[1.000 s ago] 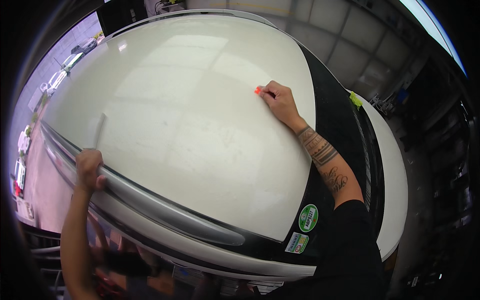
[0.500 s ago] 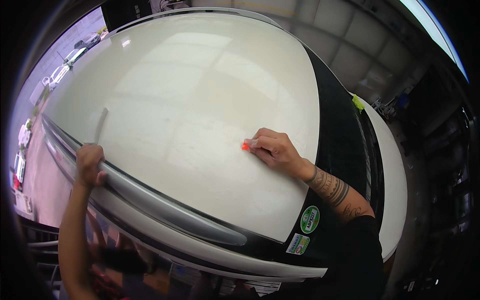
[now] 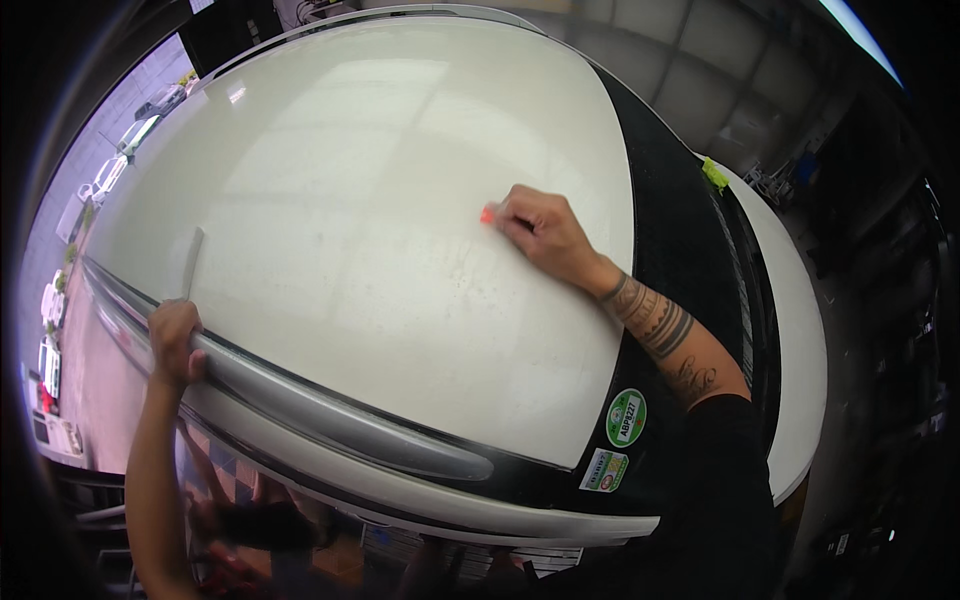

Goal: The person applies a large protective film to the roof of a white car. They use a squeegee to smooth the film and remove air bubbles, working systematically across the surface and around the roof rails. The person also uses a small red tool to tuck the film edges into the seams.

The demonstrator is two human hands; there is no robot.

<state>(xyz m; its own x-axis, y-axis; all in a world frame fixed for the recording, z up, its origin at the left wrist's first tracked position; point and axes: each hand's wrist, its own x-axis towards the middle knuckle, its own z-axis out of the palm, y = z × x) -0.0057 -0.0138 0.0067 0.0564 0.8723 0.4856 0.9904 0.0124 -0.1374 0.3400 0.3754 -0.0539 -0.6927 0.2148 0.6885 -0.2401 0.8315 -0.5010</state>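
Under me is the white roof (image 3: 380,150) of a car, with a silver roof rail (image 3: 350,435) along its near side. My left hand (image 3: 175,340) is closed around that rail toward the left. My right hand (image 3: 540,230), at the centre-right of the roof, pinches a small orange piece (image 3: 487,215) against the painted surface; it is slightly blurred. Faint streaks show on the paint below it. The tattooed right forearm reaches over the dark windshield (image 3: 680,270), where two stickers sit near the lower corner.
The white hood (image 3: 800,350) lies at the right, with a bright yellow-green cloth (image 3: 715,175) by the windshield's far edge. A tiled wall (image 3: 720,60) stands behind. Parked cars (image 3: 140,135) show outside at the left. A reflective side window is below the rail.
My right hand first moved toward the near side of the roof, then back away from me with the orange piece. My left hand stays on the rail.
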